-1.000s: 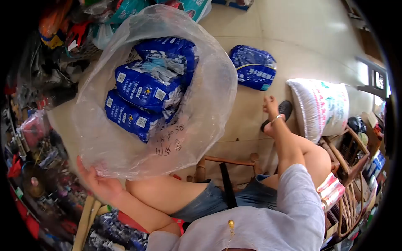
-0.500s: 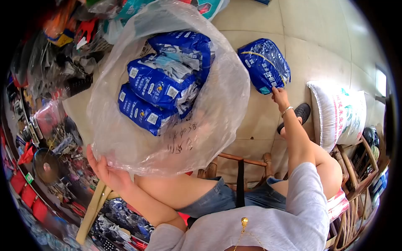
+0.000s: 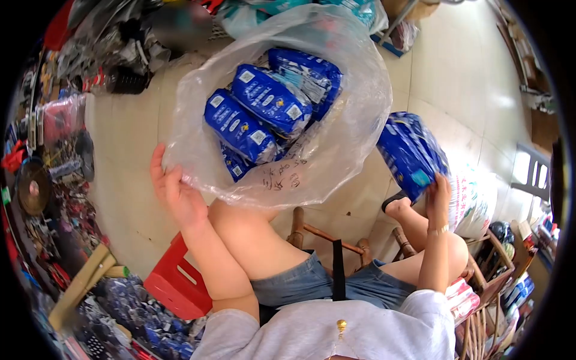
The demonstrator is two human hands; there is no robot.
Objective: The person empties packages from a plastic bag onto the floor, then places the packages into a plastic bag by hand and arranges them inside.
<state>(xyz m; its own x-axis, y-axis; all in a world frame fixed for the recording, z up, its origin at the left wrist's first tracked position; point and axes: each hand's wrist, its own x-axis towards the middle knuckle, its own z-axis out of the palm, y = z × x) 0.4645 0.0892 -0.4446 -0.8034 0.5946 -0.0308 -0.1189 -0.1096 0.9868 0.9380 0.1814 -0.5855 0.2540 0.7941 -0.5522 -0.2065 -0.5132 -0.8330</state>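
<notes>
A large clear plastic bag (image 3: 336,174) stands wide open in front of my knees, with handwritten dark characters on its near side. Inside lie several blue printed plastic packs (image 3: 273,99) with white QR code squares. My left hand (image 3: 180,195) grips the bag's near-left rim between thumb and fingers. To the right of the bag, my right hand (image 3: 440,195) holds another blue pack (image 3: 413,153) by its lower corner, tilted and off the floor. The contents of that pack are hard to make out through the glossy wrap.
A white printed sack (image 3: 474,201) stands at the right beside a wooden chair (image 3: 489,264). A red plastic stool (image 3: 177,282) is left of my legs. Piled goods line the left side, with a round fan-like object (image 3: 34,187). Teal packages (image 3: 258,15) lie beyond the bag.
My right hand has lifted the blue pack off the floor and brought it nearer to me. The view has shifted, and my left hand remains at the bag's rim.
</notes>
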